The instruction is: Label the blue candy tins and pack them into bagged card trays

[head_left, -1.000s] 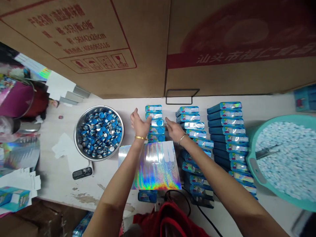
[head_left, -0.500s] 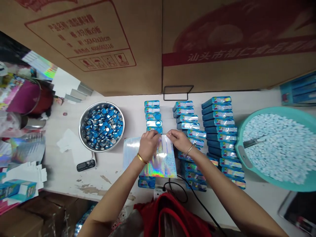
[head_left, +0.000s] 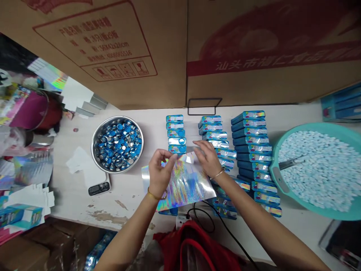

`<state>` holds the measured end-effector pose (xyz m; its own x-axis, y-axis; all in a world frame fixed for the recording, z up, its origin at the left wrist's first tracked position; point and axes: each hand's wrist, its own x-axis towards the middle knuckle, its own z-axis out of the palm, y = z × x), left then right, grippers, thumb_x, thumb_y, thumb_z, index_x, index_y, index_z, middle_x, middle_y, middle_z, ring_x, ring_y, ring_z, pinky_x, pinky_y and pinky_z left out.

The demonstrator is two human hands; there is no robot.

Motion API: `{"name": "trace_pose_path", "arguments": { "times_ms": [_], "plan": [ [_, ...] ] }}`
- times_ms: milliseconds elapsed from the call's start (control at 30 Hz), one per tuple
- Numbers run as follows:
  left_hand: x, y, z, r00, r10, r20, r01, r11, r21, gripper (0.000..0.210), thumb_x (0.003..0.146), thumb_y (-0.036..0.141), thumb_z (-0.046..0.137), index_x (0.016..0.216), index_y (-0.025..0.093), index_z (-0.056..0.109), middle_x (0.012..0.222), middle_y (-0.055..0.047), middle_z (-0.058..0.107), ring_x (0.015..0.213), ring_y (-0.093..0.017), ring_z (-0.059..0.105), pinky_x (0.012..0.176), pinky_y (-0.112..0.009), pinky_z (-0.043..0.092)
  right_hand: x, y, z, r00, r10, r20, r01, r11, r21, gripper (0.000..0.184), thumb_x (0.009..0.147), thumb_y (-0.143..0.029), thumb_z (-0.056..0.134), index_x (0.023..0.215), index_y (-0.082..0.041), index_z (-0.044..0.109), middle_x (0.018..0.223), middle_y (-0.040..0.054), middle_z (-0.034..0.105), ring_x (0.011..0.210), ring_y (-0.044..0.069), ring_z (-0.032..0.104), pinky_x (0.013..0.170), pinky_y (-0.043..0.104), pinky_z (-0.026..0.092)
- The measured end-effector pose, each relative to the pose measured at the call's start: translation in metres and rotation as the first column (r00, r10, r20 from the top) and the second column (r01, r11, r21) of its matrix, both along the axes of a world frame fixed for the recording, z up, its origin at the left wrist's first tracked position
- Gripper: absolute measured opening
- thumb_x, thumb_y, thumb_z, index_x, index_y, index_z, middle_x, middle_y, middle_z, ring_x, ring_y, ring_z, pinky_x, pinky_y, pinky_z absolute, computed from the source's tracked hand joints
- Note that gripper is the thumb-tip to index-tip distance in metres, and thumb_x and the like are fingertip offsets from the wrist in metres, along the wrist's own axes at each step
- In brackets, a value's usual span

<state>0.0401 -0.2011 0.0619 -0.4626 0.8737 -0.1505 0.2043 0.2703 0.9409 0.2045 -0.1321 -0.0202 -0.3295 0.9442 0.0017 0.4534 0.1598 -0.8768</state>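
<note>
Left of centre, a bare strip of table (head_left: 153, 130) gives a hand passage between the metal bowl (head_left: 96, 156) and the left row of blue boxes (head_left: 175, 126). A narrower lane runs up between that row and the middle row (head_left: 213, 128), with the wire stand (head_left: 204, 107) across its top and the right hand (head_left: 207, 156) at its lower end. Mid-frame, the shiny sheet (head_left: 191, 184) blocks the way; cardboard cartons (head_left: 158, 90) wall off the top, and a cable (head_left: 234, 239) crosses lower centre
</note>
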Motion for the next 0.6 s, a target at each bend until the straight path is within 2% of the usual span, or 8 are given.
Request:
{"name": "trace_pose_path", "arguments": {
  "times_ms": [67, 133, 200, 267, 367, 467, 533, 600],
  "plan": [
    [-0.003, 0.020, -0.010, 0.976, 0.115, 0.183, -0.116, 0.993, -0.006, 0.020, 0.073, 0.030, 0.072, 0.073, 0.019, 0.055, 0.070, 0.002, 0.057, 0.067, -0.011, 0.054, 0.066, -0.025, 0.043, -0.005, 0.000, 0.015, 0.989, -0.030, -0.145, 0.020, 0.997, -0.069, 0.042, 0.094, -0.050, 0.035, 0.101, -0.021, 0.064, 0.105, 0.0095, 0.065, 0.104, 0.024, 0.056, 0.094, 0.040, 0.042],
    [-0.003, 0.036, -0.022, 0.935, 0.167, 0.312, -0.167, 0.986, -0.030, 0.025, 0.069, 0.031, 0.075, 0.071, 0.018, 0.054, 0.067, 0.003, 0.056, 0.063, -0.010, 0.053, 0.064, -0.023, 0.043, -0.011, 0.002, 0.024, 0.975, -0.054, -0.216, 0.012, 0.982, -0.188, 0.039, 0.091, -0.053, 0.041, 0.088, -0.021, 0.063, 0.091, 0.0058, 0.065, 0.091, 0.021, 0.059, 0.085, 0.035, 0.045],
    [-0.003, 0.047, -0.034, 0.911, 0.183, 0.369, -0.173, 0.983, -0.059, 0.027, 0.066, 0.032, 0.076, 0.068, 0.018, 0.053, 0.064, 0.004, 0.054, 0.059, -0.008, 0.050, 0.060, -0.022, 0.041, -0.019, 0.008, 0.026, 0.969, -0.093, -0.227, 0.029, 0.963, -0.268, 0.034, 0.087, -0.053, 0.050, 0.076, -0.021, 0.058, 0.076, 0.0021, 0.060, 0.075, 0.018, 0.056, 0.074, 0.030, 0.045],
    [-0.005, 0.055, -0.045, 0.911, 0.184, 0.370, -0.165, 0.983, -0.083, 0.026, 0.067, 0.031, 0.076, 0.067, 0.018, 0.053, 0.061, 0.005, 0.052, 0.056, -0.008, 0.047, 0.057, -0.021, 0.039, -0.026, 0.017, 0.021, 0.965, -0.123, -0.231, 0.052, 0.954, -0.294, 0.033, 0.086, -0.051, 0.052, 0.071, -0.021, 0.054, 0.067, -0.0003, 0.054, 0.067, 0.015, 0.052, 0.066, 0.027, 0.043],
    [-0.013, 0.066, -0.063, 0.945, 0.177, 0.273, -0.167, 0.984, -0.061, 0.020, 0.070, 0.029, 0.071, 0.068, 0.017, 0.056, 0.064, 0.004, 0.053, 0.059, -0.009, 0.049, 0.059, -0.022, 0.041, -0.034, 0.036, 0.007, 0.969, -0.125, -0.211, 0.057, 0.951, -0.303, 0.032, 0.087, -0.048, 0.047, 0.068, -0.022, 0.049, 0.060, -0.0023, 0.047, 0.058, 0.014, 0.045, 0.057, 0.026, 0.037],
    [-0.022, 0.081, -0.079, 0.985, 0.171, 0.022, -0.172, 0.985, 0.016, 0.012, 0.071, 0.024, 0.068, 0.069, 0.018, 0.059, 0.074, 0.002, 0.056, 0.073, -0.012, 0.054, 0.075, -0.026, 0.045, -0.041, 0.054, -0.006, 0.988, -0.105, -0.112, 0.077, 0.970, -0.231, 0.030, 0.087, -0.043, 0.046, 0.064, -0.023, 0.045, 0.054, -0.0032, 0.041, 0.053, 0.013, 0.040, 0.054, 0.027, 0.031],
    [-0.027, 0.088, -0.087, 0.979, 0.164, -0.122, -0.161, 0.986, 0.033, 0.010, 0.071, 0.022, 0.068, 0.067, 0.019, 0.059, 0.079, 0.001, 0.056, 0.082, -0.015, 0.055, 0.084, -0.029, 0.044, -0.044, 0.063, -0.012, 0.996, -0.086, -0.029, 0.081, 0.984, -0.156, 0.027, 0.086, -0.038, 0.046, 0.063, -0.023, 0.044, 0.055, -0.0020, 0.043, 0.055, 0.015, 0.041, 0.056, 0.028, 0.032],
    [-0.028, 0.092, -0.092, 0.968, 0.149, -0.200, -0.151, 0.988, 0.005, 0.010, 0.071, 0.020, 0.068, 0.067, 0.019, 0.059, 0.082, 0.000, 0.055, 0.087, -0.016, 0.055, 0.088, -0.031, 0.042, -0.046, 0.068, -0.016, 0.997, -0.060, 0.044, 0.064, 0.992, -0.105, 0.025, 0.086, -0.035, 0.045, 0.063, -0.023, 0.044, 0.056, -0.0003, 0.046, 0.058, 0.016, 0.044, 0.058, 0.029, 0.033]
  ]
}}
